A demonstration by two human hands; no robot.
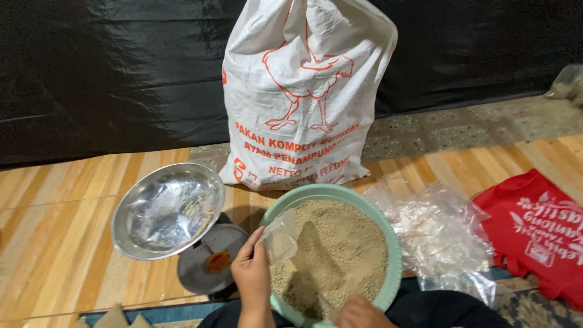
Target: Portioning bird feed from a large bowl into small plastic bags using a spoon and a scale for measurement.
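My left hand (pixel 252 270) pinches the edge of a small clear plastic bag (pixel 278 238), holding it open over the near-left side of a green basin (pixel 388 240). The basin is full of fine tan grain or meal (pixel 343 249), with a scooped hollow in it. My right hand (pixel 359 313) shows only partly at the bottom edge, low over the basin's near rim; what it holds is hidden.
A large white sack with a red bird drawing (pixel 303 91) stands behind the basin. A kitchen scale (pixel 209 264) with a shiny metal pan (pixel 165 209) sits at left. Several clear plastic bags (pixel 440 240) and a red cloth bag (pixel 537 234) lie at right. A black sheet (pixel 91 73) hangs behind.
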